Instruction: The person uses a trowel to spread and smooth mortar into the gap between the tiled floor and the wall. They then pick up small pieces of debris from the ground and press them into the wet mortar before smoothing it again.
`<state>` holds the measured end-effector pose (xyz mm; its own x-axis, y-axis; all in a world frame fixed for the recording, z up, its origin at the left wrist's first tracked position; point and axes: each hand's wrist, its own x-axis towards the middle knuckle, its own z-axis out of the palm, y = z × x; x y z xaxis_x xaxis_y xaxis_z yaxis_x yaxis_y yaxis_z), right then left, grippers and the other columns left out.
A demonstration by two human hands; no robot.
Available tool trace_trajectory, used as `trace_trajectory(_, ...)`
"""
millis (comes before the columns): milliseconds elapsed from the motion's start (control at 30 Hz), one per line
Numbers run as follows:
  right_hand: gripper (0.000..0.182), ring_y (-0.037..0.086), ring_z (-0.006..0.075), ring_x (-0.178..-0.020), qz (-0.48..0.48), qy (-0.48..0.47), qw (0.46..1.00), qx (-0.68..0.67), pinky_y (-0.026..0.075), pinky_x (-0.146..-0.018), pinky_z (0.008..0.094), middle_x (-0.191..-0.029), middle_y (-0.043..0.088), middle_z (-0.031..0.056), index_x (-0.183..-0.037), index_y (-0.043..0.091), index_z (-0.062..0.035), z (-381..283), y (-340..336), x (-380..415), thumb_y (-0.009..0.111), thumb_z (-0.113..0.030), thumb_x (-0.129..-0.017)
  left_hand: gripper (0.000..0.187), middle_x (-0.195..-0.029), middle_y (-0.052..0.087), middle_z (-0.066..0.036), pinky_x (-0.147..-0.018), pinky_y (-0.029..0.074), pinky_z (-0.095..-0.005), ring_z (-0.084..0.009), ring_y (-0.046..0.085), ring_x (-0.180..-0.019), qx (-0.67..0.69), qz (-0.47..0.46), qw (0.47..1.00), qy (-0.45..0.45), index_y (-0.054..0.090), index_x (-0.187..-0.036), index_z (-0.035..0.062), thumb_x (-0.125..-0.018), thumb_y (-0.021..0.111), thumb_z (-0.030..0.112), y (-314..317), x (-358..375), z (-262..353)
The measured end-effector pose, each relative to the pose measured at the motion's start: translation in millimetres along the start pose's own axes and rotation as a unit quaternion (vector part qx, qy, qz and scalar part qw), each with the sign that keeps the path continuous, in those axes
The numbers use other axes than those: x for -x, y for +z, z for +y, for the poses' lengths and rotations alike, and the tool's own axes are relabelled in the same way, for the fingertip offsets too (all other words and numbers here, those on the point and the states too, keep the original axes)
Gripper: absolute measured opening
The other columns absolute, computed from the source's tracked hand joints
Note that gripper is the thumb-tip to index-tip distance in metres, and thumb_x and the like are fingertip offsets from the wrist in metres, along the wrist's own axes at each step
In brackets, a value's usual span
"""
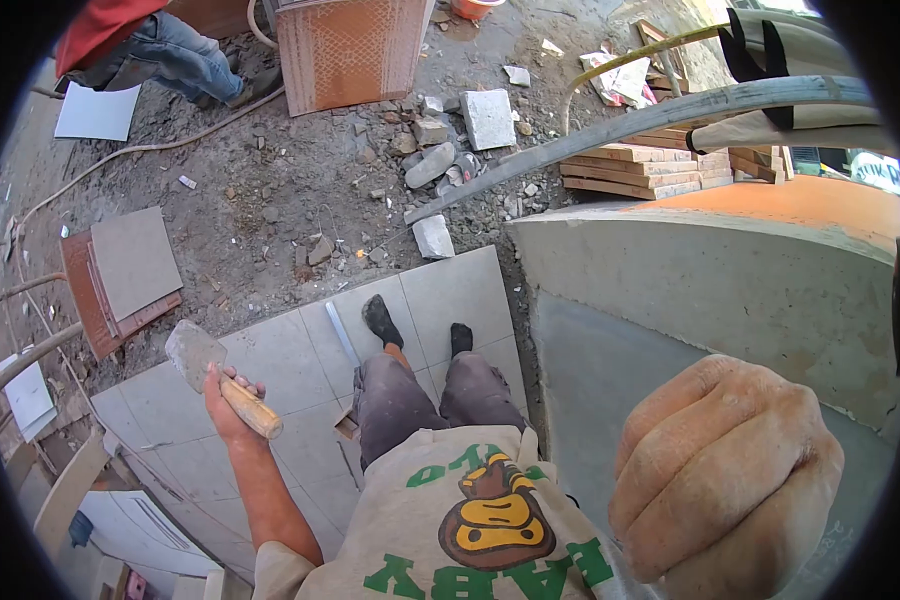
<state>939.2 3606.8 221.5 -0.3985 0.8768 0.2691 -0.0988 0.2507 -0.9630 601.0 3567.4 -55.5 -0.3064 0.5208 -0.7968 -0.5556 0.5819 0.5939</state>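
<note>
The left hand (228, 395) is closed around the wooden handle of a trowel (215, 372), held above the tiled floor (290, 360). The right hand (725, 470) is a closed fist against the grey wall (670, 270); what it grips I cannot tell. The trowel may slip and chip a tile.

Bright, even daylight with soft, faint shadows; strong fisheye bending and a black vignette ring the edges. The right hand (725, 470), close to the lens, looks slightly soft.
</note>
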Motion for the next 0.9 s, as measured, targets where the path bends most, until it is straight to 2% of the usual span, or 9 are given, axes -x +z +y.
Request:
trace_trajectory(100,0.032,0.052,0.0127,-0.044,-0.018,0.039,0.999,-0.008,0.037,-0.037,0.0244,-0.055,0.055,0.0032,-0.059,0.052,-0.0061,11,15,-15,0.075,-0.019,-0.078,0.029,-0.060,0.049,0.002,-0.056,0.045,-0.0289,-0.0111,0.048,-0.050,0.039,0.019,0.999,0.029,0.052,-0.081,0.0129,-0.087,0.055,0.041,-16,4,4)
trace_trajectory(167,0.036,0.048,0.0143,-0.042,-0.062,0.158,0.981,0.094,0.032,-0.039,0.0273,-0.050,0.046,0.0030,-0.059,0.048,-0.0036,47,25,-23,0.073,-0.019,-0.079,0.029,-0.058,0.047,0.002,-0.054,0.044,-0.0290,-0.0119,0.046,-0.049,0.065,0.029,0.997,0.023,0.050,-0.081,0.0129,-0.087,0.056,0.041,-14,8,0)
trace_trajectory(200,0.039,0.047,0.0182,-0.043,-0.045,0.296,0.950,0.089,0.032,-0.041,0.0302,-0.050,0.041,0.0047,-0.059,0.045,-0.0011,72,46,-36,0.070,-0.022,-0.081,0.029,-0.058,0.047,0.002,-0.054,0.044,-0.0290,-0.0119,0.046,-0.049,0.074,0.018,0.996,0.035,0.050,-0.081,0.0129,-0.087,0.056,0.041,-28,6,-8)
trace_trajectory(233,0.042,0.057,0.0314,-0.056,-0.100,0.332,0.929,0.130,0.044,-0.055,0.0391,-0.060,0.057,0.0176,-0.066,0.058,0.0027,99,64,-49,0.064,-0.036,-0.081,0.030,-0.067,0.053,0.000,-0.061,0.047,-0.0318,-0.0127,0.052,-0.057,0.082,-0.010,0.996,0.019,0.053,-0.089,0.0132,-0.088,0.054,0.043,-46,4,-19)
trace_trajectory(333,0.036,0.062,0.0373,-0.071,-0.276,0.162,0.936,0.149,0.049,-0.066,0.0447,-0.069,0.061,0.0221,-0.076,0.065,0.0038,121,139,-83,0.061,-0.032,-0.079,0.044,-0.109,0.058,-0.007,-0.086,0.048,-0.0384,-0.0182,0.057,-0.099,0.150,-0.070,0.979,0.121,0.049,-0.119,0.0119,-0.092,0.048,0.046,0,50,-24)
trace_trajectory(400,0.022,0.066,0.0241,-0.074,-0.373,0.129,0.907,0.149,0.051,-0.070,0.0392,-0.071,0.068,0.0125,-0.072,0.071,-0.0039,97,199,-116,0.064,-0.024,-0.067,0.044,-0.108,0.058,-0.007,-0.085,0.048,-0.0382,-0.0181,0.057,-0.098,0.164,-0.083,0.972,0.145,0.050,-0.118,0.0118,-0.092,0.048,0.046,12,67,-27)
trace_trajectory(433,0.023,0.065,0.0325,-0.078,-0.432,0.065,0.891,0.123,0.051,-0.071,0.0399,-0.076,0.065,0.0190,-0.076,0.069,0.0001,82,231,-132,0.059,-0.017,-0.064,0.044,-0.108,0.058,-0.007,-0.085,0.048,-0.0382,-0.0181,0.057,-0.098,0.164,-0.083,0.972,0.144,0.050,-0.118,0.0117,-0.092,0.048,0.046,8,77,-27)
trace_trajectory(500,0.023,0.065,0.0266,-0.082,-0.503,-0.099,0.835,0.201,0.051,-0.070,0.0366,-0.084,0.068,0.0126,-0.084,0.072,-0.0059,17,254,-149,0.061,-0.016,-0.066,0.043,-0.107,0.058,-0.007,-0.084,0.048,-0.0380,-0.0180,0.057,-0.097,0.163,-0.063,0.974,0.147,0.050,-0.118,0.0116,-0.092,0.048,0.046,-2,91,-36)
trace_trajectory(900,0.024,0.065,0.0207,-0.088,-0.621,-0.319,0.683,0.211,0.049,-0.068,0.0332,-0.092,0.068,0.0047,-0.090,0.072,-0.0118,-112,287,-34,0.065,-0.021,-0.069,0.042,-0.103,0.058,-0.007,-0.079,0.048,-0.0370,-0.0177,0.057,-0.092,0.267,0.128,0.947,0.124,0.050,-0.114,0.0110,-0.091,0.049,0.045,-5,213,-192)
